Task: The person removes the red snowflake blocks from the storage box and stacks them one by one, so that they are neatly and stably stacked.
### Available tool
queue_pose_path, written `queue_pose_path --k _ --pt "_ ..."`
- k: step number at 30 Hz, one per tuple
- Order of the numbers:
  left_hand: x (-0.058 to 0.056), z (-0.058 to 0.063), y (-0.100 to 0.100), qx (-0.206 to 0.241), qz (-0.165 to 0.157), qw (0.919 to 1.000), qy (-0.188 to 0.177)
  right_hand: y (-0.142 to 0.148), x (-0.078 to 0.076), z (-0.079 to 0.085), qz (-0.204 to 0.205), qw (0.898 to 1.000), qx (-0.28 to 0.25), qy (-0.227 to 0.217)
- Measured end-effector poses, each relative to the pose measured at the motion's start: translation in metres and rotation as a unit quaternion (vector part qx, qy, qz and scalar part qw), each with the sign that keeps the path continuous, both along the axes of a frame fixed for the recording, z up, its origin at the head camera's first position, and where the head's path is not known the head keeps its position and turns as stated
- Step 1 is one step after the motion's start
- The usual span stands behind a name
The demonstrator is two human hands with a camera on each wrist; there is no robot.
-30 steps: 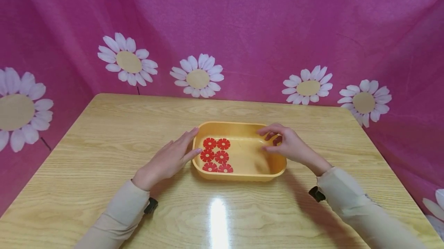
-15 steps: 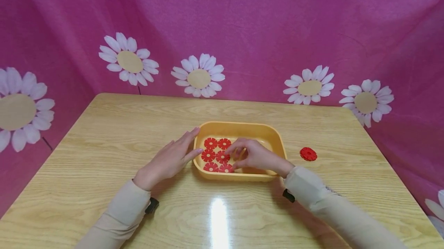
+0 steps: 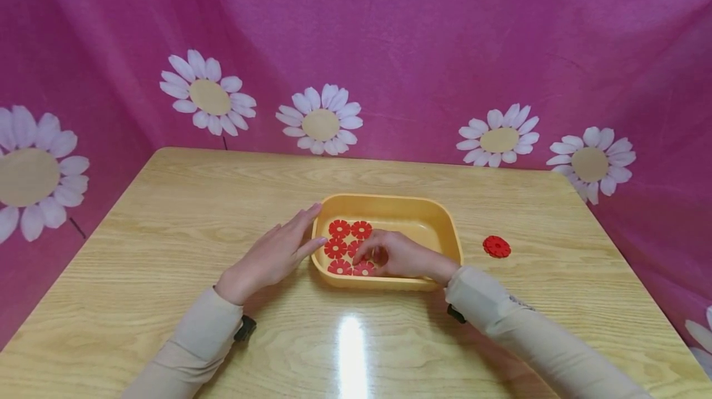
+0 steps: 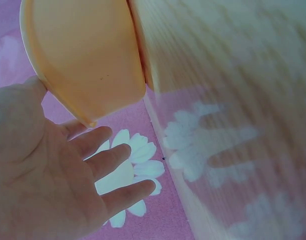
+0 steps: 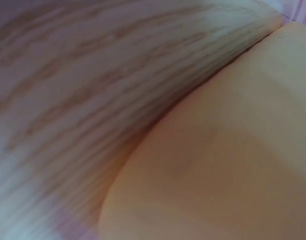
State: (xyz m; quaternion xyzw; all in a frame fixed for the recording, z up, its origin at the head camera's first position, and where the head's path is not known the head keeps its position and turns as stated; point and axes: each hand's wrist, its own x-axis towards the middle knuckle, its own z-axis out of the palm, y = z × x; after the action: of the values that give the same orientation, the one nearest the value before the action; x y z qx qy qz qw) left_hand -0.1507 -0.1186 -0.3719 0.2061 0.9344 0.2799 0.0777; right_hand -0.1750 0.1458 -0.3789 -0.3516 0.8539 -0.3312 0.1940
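Observation:
A yellow plastic bin (image 3: 389, 284) sits on the table. Red flower-shaped discs with notched edges lie in its left half, among them a disc (image 3: 335, 247) by the left wall. My left hand (image 3: 272, 257) rests with straight fingers against the bin's left end, thumb at the rim; the left wrist view shows that hand (image 4: 48, 170) spread beside the bin's wall (image 4: 88, 55). My right hand (image 3: 400, 255) is inside the bin, bent fingertips and thumb around the front right disc (image 3: 364, 268). Whether they pinch it is unclear. The right hand's fingers are outside the right wrist view.
A small pile of red flower discs (image 3: 497, 246) lies on the wooden table (image 3: 222, 201) right of the bin. Behind the table hangs a pink cloth (image 3: 400, 47) with white daisies. The right wrist view shows the bin's outer wall (image 5: 218, 160) close up.
My right hand has moved left inside the bin, from its right end to the discs, uncovering the pile on the right. My left hand has stayed at the bin's left end.

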Motion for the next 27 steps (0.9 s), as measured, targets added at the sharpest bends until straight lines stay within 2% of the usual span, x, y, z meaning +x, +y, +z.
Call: queue_pose_path --k 14,27 --pt "0.000 0.000 -0.001 0.004 -0.001 1.0000 -0.004 -0.002 0.002 0.004 0.007 1.000 -0.004 0.022" --pt "0.001 0.002 0.000 0.005 -0.004 1.0000 -0.002 0.009 0.002 0.006 -0.025 0.999 -0.029 -0.022"
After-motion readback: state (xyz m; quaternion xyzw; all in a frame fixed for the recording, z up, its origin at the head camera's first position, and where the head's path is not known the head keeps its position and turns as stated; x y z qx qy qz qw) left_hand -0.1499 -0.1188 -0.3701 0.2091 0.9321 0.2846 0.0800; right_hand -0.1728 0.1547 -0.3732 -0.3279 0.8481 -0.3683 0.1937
